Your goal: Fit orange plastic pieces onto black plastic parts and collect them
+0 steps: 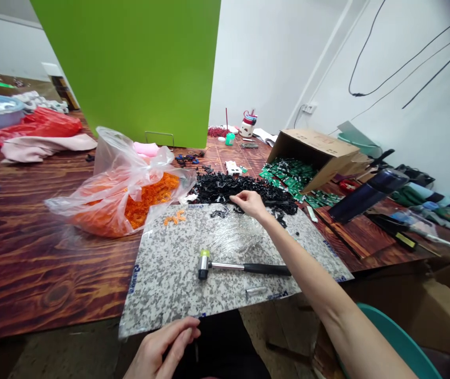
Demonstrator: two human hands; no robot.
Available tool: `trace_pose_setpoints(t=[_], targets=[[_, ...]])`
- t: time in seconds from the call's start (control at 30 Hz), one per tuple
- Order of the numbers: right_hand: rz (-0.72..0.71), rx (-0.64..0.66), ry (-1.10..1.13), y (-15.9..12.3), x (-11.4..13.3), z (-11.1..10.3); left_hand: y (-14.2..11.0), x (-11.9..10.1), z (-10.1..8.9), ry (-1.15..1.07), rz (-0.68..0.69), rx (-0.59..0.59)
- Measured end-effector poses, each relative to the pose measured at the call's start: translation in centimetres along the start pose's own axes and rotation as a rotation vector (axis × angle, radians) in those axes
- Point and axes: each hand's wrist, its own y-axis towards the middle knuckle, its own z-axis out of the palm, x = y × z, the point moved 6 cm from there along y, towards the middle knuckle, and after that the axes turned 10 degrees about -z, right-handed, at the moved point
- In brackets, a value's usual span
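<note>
My right hand (pixel 249 204) reaches across a speckled grey board (pixel 161 284), its fingertips at the edge of a heap of small black plastic pieces (pixel 228 188). I cannot tell whether those fingers grip anything. My left hand (pixel 163 347) rests by the board's near edge, fingers curled, with a thin dark sliver possibly below them. On the board lie a rubber-tipped mallet (pixel 240 267), a crumpled clear plastic sheet (pixel 232 237), and a few small orange pieces (pixel 175 218). A clear plastic bag of orange parts (pixel 126 195) sits to the left of the black heap.
Behind the heap, an open cardboard box (pixel 315 152) spills green circuit boards (pixel 288 173). A dark bottle (pixel 369 196) lies to the right on the wooden table (pixel 39 263). A green panel (pixel 130 63) stands behind, and a red bag (pixel 31 129) lies far left.
</note>
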Motion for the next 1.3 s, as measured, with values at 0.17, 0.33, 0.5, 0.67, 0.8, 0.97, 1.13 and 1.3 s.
trace_pose_setpoints(t=[0.17, 0.33, 0.5, 0.67, 0.8, 0.97, 1.13, 1.3], targets=[[-0.016, 0.006, 0.361, -3.1, 1.8, -0.7, 1.1, -1.6, -0.5, -0.05, -0.013, 0.015], [-0.046, 0.146, 0.574, -7.6, 5.4, 1.4, 3.1, -4.1, -0.4, -0.195, -0.049, 0.012], [-0.185, 0.336, 0.552, -12.7, 9.9, 3.6, 4.6, -5.8, -0.5, -0.276, -0.07, 0.064], [-0.423, 0.41, 0.327, -15.8, 12.0, 4.8, 5.1, -6.2, -0.1, -0.264, -0.096, 0.184], [-0.476, 0.456, 0.304, -16.2, 11.6, 5.1, 5.4, -4.8, 0.9, -0.319, -0.167, 0.176], [-0.385, 0.25, -0.006, -14.1, 6.4, 1.6, 5.6, -3.1, 1.3, -0.435, -0.24, 0.069], [-0.167, 0.026, -0.319, -11.9, -2.5, -3.7, 5.1, -2.3, 0.5, -0.577, -0.304, -0.016], [-0.089, 0.05, -0.471, -11.8, -5.8, -4.3, 5.1, -2.2, 0.7, -0.593, -0.306, -0.023]])
